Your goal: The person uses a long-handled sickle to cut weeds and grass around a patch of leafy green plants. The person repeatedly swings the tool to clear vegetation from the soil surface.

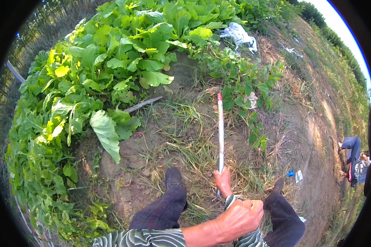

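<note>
My right hand (223,182) is closed around the lower part of a long pale-handled tool (220,132). The handle runs away from me over cut grass (191,148), and its red-banded far end meets a curved metal head (212,90), partly hidden by dry grass beside a leafy vine (232,95). My left hand (241,217) is curled into a fist in front of the right forearm; whether anything is inside it cannot be seen.
Leafy green plants (123,55) fill the left and top. A wooden stick (143,103) lies by them. White plastic (239,36) lies at the upper right, and a blue scrap (290,173) near my shoe (277,186). Another person (355,163) is at the far right.
</note>
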A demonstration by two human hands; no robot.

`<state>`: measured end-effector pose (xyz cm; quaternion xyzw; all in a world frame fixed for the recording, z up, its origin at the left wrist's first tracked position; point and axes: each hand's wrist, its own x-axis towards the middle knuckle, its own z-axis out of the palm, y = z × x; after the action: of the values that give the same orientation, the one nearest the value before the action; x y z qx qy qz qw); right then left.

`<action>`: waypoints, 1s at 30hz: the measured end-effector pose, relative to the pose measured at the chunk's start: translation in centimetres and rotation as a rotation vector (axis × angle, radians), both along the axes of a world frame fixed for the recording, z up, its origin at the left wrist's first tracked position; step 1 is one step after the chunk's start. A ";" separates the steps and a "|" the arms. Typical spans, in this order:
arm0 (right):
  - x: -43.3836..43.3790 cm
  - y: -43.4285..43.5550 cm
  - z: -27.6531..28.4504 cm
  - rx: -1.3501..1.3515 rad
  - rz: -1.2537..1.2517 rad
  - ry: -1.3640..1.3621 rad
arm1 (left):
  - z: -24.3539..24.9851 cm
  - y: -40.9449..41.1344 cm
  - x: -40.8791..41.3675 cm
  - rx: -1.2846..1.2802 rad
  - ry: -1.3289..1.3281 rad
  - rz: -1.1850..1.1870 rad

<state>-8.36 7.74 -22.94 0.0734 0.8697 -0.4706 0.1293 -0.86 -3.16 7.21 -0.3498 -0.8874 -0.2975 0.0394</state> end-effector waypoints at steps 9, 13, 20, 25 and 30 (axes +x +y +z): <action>2.5 -5.3 3.4 -0.343 -0.025 -0.463 | -0.2 -0.4 0.3 -0.044 -0.010 0.044; 0.7 -5.8 3.8 -0.421 -0.011 -0.510 | -0.4 -0.3 0.4 -0.007 -0.040 0.050; -3.5 -10.4 5.5 -0.650 0.033 -0.630 | 0.4 -0.7 -0.2 0.008 -0.034 0.053; -2.2 -10.6 5.6 -0.647 0.011 -0.551 | 0.6 -1.2 -0.4 -0.018 -0.051 0.078; -0.9 -6.0 4.7 -0.462 -0.055 -0.485 | 0.3 -1.8 0.2 0.017 -0.030 0.110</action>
<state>-9.28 1.77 -18.25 0.1754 0.6817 -0.6274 0.3330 -0.67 -4.92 7.49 -0.2955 -0.9033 -0.3078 0.0454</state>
